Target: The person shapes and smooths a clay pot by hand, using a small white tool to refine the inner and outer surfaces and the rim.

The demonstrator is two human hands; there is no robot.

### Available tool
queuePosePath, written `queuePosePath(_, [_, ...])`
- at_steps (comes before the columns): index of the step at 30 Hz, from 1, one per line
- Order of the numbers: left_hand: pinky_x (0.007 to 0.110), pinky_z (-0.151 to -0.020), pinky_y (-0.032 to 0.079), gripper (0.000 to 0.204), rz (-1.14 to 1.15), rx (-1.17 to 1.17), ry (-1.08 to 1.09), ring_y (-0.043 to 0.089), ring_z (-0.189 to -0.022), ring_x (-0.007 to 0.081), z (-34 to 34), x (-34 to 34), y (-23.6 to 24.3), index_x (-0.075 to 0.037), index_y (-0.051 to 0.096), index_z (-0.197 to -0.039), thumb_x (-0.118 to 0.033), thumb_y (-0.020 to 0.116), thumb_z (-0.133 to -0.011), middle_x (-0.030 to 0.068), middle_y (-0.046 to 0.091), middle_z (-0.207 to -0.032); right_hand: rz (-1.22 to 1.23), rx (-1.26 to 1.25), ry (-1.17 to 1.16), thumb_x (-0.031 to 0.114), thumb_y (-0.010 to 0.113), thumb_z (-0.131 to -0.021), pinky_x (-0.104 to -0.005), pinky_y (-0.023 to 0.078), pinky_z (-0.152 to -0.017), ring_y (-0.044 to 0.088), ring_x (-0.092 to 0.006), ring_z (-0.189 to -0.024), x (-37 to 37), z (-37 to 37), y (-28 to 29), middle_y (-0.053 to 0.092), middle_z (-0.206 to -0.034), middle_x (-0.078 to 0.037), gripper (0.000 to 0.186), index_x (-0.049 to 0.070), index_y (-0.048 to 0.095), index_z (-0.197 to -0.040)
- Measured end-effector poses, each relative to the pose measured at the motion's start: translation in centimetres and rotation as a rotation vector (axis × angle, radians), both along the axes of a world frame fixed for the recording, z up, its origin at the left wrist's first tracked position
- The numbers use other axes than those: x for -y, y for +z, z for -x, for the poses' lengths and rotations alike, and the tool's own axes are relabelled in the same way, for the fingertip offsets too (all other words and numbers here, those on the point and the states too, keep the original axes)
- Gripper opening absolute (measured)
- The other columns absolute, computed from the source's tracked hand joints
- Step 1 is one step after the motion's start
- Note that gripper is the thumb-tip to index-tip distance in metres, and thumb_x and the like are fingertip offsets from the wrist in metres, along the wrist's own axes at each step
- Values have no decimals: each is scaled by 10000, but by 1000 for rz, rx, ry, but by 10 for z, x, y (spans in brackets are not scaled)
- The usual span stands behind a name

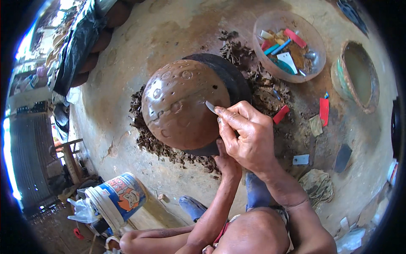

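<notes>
A rounded brown clay form (179, 114), marked with small rings, dents and a dark hole, sits on a black round base (239, 84). Pinched in my right hand (249, 135) is a small pale blade (210, 106), its tip on the clay surface at the right of the dome. My left hand (228, 165) is at the lower rim of the form, thumb up against it and other fingers partly hidden beneath my right hand and the form. Dark clay shavings (150, 146) lie around the base on the concrete floor.
A translucent basin (315, 51) of small tools stands at upper right, beside a bowl (372, 72) of murky water. Red strips (324, 112) and a cloth (317, 190) lie rightward. A bucket (116, 197) is at lower left, dark pots (97, 42) at upper left.
</notes>
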State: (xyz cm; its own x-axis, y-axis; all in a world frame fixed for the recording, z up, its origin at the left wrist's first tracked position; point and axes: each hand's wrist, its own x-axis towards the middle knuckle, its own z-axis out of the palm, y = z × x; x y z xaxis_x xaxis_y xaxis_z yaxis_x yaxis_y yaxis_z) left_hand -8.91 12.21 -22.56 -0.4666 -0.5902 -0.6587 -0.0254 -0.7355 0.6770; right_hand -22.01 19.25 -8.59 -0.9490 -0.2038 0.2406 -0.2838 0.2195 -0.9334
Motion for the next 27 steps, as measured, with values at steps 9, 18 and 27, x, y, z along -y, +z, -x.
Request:
queuePosePath(9, [509, -958, 508, 826, 95, 121, 76, 589, -1333, 307, -17, 63, 22, -255, 425, -1606, -625, 771, -954, 59, 535, -1572, -180, 16, 103, 49, 695, -958, -411, 622, -858, 799, -351, -928, 12, 116, -33, 813, -1035, -193, 217, 31, 836, -1121])
queuePosePath(18, [511, -974, 523, 761, 19, 97, 68, 591, -1347, 290, -31, 87, 2, -273, 265, -1716, -365, 697, -1096, 59, 512, -1615, -433, -608, 251, -58, 705, -887, -462, 552, -694, 676, -317, -797, 59, 34, 60, 634, -902, -111, 250, 69, 799, -1081])
queuePosePath(27, [501, -933, 537, 700, -23, 33, 10, 657, -1232, 239, -36, 67, 9, -269, 276, -1677, -282, 691, -1113, 37, 590, -1486, -350, -758, 212, 42, 745, -932, -454, 569, -719, 695, -297, -790, 39, 37, 61, 669, -851, -103, 179, 40, 812, -1098])
